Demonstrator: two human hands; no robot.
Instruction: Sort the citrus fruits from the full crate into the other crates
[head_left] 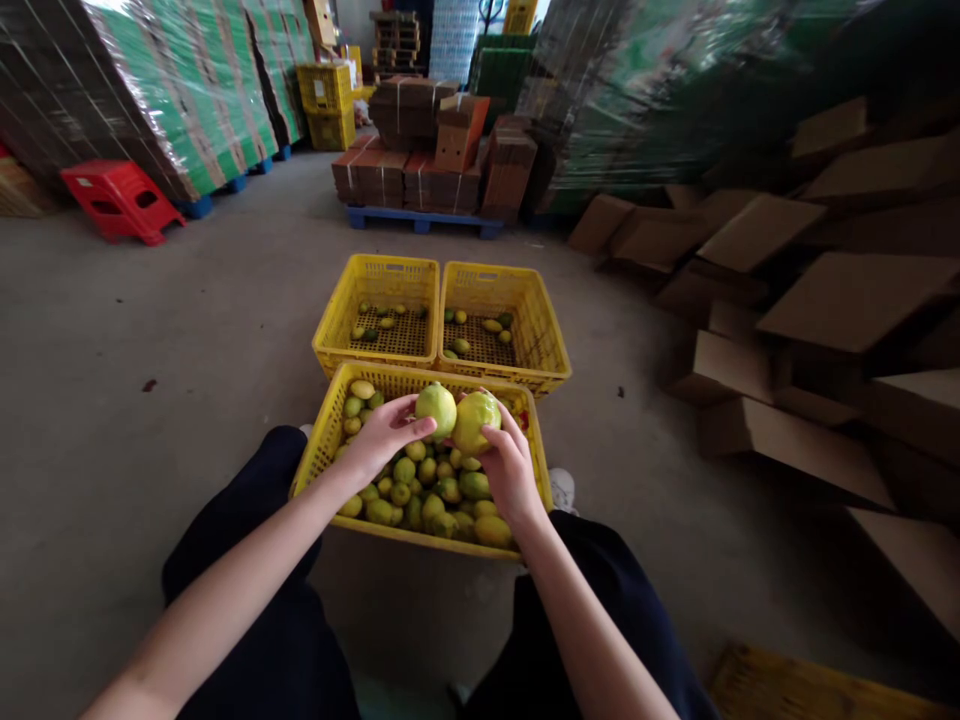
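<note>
My left hand (pixel 391 432) holds a pale yellow-green lemon (pixel 436 409) between thumb and fingers. A larger, yellower lemon (pixel 475 424) is gripped in my right hand (pixel 514 462), close beside the first. Both are raised over a yellow plastic crate (pixel 315 462) that stands between my legs. Inside it lie many green and yellow lemons (pixel 448 490), partly hidden by my hands and forearms. Beyond it are two more yellow crates, one on the left (pixel 324 335) and one on the right (pixel 551 335), each with several lemons on its floor.
Flattened cardboard stacks (pixel 375 175) rest on a blue pallet (pixel 420 220) ahead. Open cardboard boxes (pixel 757 235) are heaped at right. A red stool (pixel 120 200) stands at left by wrapped pallet loads (pixel 202 90). Another yellow crate (pixel 780 690) shows at bottom right.
</note>
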